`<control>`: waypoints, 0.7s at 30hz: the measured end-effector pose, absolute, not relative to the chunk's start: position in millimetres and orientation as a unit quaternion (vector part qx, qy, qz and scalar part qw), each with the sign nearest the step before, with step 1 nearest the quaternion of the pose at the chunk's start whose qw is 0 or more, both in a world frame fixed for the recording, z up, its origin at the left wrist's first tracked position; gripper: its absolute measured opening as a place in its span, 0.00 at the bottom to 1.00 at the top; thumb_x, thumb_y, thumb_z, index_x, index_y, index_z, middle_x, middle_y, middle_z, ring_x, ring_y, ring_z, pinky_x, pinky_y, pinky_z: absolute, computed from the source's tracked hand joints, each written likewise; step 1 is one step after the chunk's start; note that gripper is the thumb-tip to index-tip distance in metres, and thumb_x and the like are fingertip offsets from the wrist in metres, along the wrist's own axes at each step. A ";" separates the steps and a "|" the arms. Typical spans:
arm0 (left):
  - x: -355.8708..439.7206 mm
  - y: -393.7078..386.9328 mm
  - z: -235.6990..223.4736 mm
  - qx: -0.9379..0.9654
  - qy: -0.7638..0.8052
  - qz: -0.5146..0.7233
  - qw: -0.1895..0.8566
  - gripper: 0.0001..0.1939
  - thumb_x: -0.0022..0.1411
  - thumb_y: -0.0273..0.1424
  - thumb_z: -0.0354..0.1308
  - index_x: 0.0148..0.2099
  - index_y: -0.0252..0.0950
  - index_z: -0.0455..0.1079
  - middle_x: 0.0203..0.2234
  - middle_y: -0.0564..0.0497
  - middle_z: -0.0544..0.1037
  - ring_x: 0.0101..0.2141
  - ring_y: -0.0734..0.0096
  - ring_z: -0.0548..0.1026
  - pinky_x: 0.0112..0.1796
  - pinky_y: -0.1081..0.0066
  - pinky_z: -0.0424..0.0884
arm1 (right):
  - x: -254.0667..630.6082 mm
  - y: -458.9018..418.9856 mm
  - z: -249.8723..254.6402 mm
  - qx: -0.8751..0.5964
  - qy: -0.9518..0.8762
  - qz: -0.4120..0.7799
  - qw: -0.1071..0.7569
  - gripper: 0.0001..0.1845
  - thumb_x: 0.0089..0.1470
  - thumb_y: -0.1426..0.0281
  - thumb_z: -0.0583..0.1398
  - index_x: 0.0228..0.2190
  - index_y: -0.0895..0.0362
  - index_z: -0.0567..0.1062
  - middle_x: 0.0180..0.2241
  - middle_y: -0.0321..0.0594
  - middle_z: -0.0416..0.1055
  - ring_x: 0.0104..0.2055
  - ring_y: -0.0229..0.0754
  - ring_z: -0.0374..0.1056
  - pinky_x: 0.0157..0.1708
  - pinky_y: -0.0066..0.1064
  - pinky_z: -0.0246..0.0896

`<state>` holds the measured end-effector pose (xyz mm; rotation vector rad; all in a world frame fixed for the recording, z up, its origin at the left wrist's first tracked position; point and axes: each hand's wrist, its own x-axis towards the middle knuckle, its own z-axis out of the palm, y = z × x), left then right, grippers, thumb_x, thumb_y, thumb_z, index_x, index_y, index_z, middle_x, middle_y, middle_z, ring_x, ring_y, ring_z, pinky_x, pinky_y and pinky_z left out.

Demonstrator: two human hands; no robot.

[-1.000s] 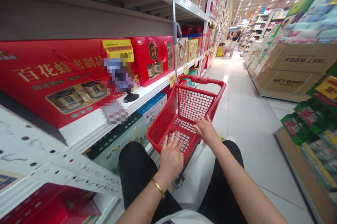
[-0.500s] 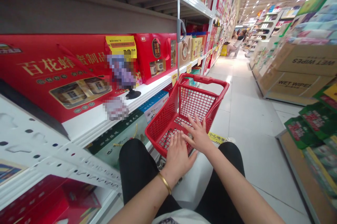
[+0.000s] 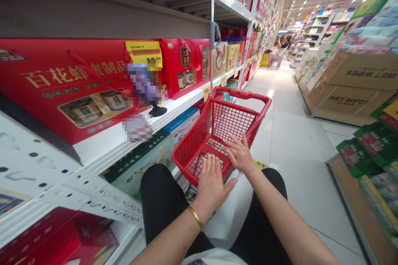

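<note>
A red plastic mesh shopping basket on wheels (image 3: 231, 120) stands in front of me, with a long handle bar at its far end. My left hand (image 3: 213, 186) lies flat against the basket's near wall, fingers apart, and a gold bangle (image 3: 195, 218) circles that wrist. My right hand (image 3: 240, 155) rests on the near rim with its fingers slightly spread. Neither hand closes around anything. My black-clad knees (image 3: 158, 198) show below the basket, and its wheels are mostly hidden.
White shelving on the left holds red gift boxes (image 3: 77, 86) and comes close to the basket. Cartons marked wet wipes (image 3: 351, 101) and green packs (image 3: 354, 153) line the right. A tiled aisle (image 3: 298, 140) runs ahead, with a seated person (image 3: 281, 47) far down it.
My right hand lifted its fingers off the rim, then settled back down. My left hand shifted toward the basket's right. The view turned slightly left, moving the basket rightward in the picture.
</note>
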<state>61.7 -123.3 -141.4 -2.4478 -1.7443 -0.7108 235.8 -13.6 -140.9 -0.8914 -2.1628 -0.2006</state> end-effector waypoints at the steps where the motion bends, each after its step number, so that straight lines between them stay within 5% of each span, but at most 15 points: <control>1: 62.2 -123.0 -142.3 -0.791 -0.564 -0.234 0.028 0.46 0.70 0.57 0.44 0.70 0.19 0.57 0.67 0.27 0.61 0.70 0.43 0.55 0.68 0.46 0.53 | 236.5 -11.5 -141.3 -0.359 -0.841 -0.081 0.396 0.17 0.66 0.72 0.54 0.45 0.48 0.82 0.55 0.37 0.77 0.70 0.50 0.58 0.72 0.64 0.23; 8: 57.4 -124.0 -144.8 -0.793 -0.558 -0.241 0.038 0.46 0.70 0.58 0.45 0.71 0.21 0.56 0.67 0.27 0.61 0.70 0.42 0.56 0.67 0.45 0.55 | 211.7 -29.5 -161.3 -0.385 -0.806 -0.076 0.443 0.20 0.65 0.72 0.52 0.49 0.49 0.80 0.58 0.37 0.75 0.72 0.49 0.53 0.73 0.61 0.33; 16: 52.0 -125.4 -145.1 -0.792 -0.563 -0.234 0.035 0.46 0.69 0.59 0.44 0.70 0.23 0.59 0.67 0.29 0.64 0.69 0.44 0.59 0.67 0.47 0.55 | 210.5 -19.8 -160.1 -0.433 -0.749 -0.068 0.498 0.17 0.65 0.67 0.55 0.49 0.45 0.80 0.67 0.37 0.63 0.75 0.55 0.43 0.71 0.67 0.30; 21: 48.1 -125.3 -145.7 -0.796 -0.559 -0.228 0.036 0.47 0.69 0.60 0.44 0.69 0.21 0.60 0.66 0.28 0.65 0.68 0.44 0.61 0.67 0.47 0.56 | 186.8 -39.3 -175.7 -0.422 -0.738 -0.031 0.526 0.26 0.65 0.71 0.52 0.62 0.49 0.69 0.63 0.43 0.68 0.73 0.55 0.49 0.71 0.68 0.33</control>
